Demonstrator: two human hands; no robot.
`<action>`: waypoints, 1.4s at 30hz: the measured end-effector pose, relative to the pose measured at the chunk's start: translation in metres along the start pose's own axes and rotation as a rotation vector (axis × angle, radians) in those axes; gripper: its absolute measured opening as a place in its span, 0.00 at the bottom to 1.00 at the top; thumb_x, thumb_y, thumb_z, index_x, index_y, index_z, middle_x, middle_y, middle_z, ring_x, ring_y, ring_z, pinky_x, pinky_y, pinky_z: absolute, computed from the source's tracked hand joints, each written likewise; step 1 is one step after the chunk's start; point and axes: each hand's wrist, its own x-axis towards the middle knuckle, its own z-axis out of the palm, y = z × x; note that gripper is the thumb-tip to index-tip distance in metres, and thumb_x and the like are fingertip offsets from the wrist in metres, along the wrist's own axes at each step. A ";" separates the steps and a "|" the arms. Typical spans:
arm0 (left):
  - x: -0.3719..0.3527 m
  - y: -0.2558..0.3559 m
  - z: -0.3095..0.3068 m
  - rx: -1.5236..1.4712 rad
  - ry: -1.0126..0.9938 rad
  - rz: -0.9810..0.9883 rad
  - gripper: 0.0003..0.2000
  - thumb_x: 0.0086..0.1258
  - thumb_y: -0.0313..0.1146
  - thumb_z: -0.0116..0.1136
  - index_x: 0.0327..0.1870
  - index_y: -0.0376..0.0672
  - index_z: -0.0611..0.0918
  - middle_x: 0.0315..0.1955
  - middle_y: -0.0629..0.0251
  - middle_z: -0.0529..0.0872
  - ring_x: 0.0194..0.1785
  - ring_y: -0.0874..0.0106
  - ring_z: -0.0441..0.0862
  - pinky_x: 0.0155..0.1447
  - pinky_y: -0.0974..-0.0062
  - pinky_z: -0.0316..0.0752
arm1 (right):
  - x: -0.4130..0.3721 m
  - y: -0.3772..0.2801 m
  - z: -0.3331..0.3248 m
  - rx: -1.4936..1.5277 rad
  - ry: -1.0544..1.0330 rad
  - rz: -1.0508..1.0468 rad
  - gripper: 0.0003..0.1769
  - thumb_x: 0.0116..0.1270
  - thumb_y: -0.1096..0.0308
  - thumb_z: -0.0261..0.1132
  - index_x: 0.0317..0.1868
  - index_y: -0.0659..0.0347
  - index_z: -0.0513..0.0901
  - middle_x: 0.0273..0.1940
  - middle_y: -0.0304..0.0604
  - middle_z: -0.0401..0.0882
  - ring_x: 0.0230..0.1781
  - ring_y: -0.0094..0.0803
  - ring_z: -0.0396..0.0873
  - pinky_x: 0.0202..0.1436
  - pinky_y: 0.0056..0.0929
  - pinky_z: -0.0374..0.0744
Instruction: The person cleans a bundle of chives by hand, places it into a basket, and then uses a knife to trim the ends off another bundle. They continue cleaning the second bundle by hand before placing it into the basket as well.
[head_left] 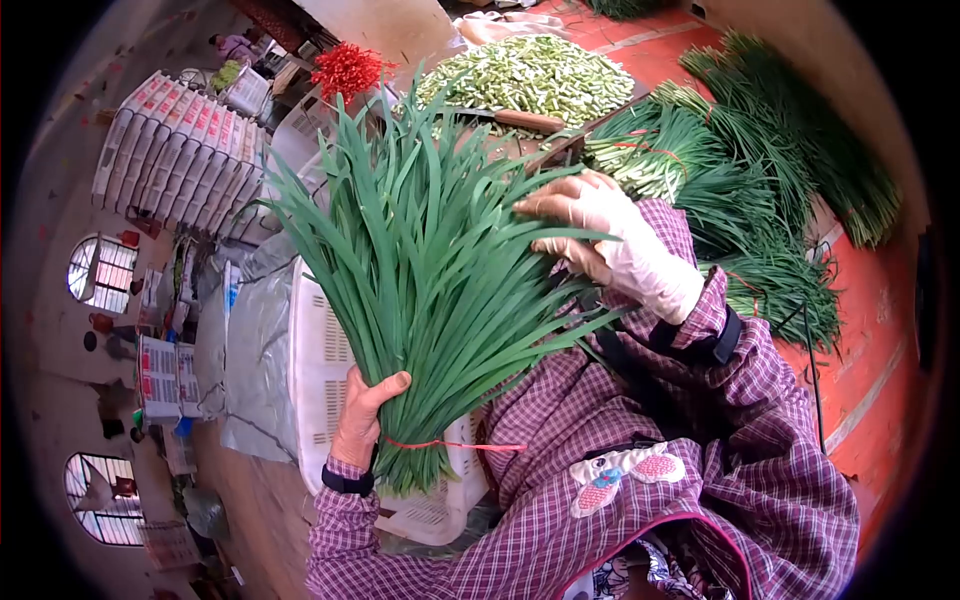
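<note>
Over the white slotted plastic crate [322, 400], a fanned bundle of flat green leaves [430, 250]; white-gloved right hand [625, 240] half-open at its edge, bare left hand [360, 412] gripping its stalks, thin red band [505, 447] below. Apparently leaf-tidying, calling for steady grip.

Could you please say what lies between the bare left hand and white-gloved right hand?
In the head view, a fanned bundle of long, flat green leaves does.
</note>
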 end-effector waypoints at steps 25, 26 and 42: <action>0.002 0.004 0.011 0.063 -0.061 -0.007 0.27 0.57 0.33 0.70 0.57 0.31 0.76 0.46 0.59 0.84 0.47 0.72 0.82 0.54 0.74 0.76 | 0.088 -0.040 0.037 0.010 0.273 -0.146 0.02 0.53 0.67 0.68 0.28 0.53 0.84 0.29 0.37 0.80 0.33 0.39 0.79 0.47 0.38 0.74; 0.002 0.005 0.008 0.050 -0.042 -0.012 0.27 0.57 0.33 0.70 0.57 0.31 0.76 0.46 0.59 0.84 0.47 0.72 0.82 0.54 0.74 0.76 | 0.093 -0.035 0.038 0.041 0.332 -0.141 0.02 0.54 0.68 0.68 0.28 0.53 0.84 0.29 0.38 0.81 0.33 0.39 0.79 0.47 0.39 0.75; 0.022 -0.029 -0.174 -0.442 0.532 0.086 0.22 0.63 0.34 0.68 0.56 0.37 0.78 0.51 0.58 0.84 0.50 0.66 0.83 0.55 0.67 0.80 | -0.045 0.097 -0.042 0.251 0.123 0.532 0.22 0.73 0.59 0.59 0.62 0.62 0.76 0.58 0.41 0.78 0.53 0.26 0.77 0.59 0.27 0.74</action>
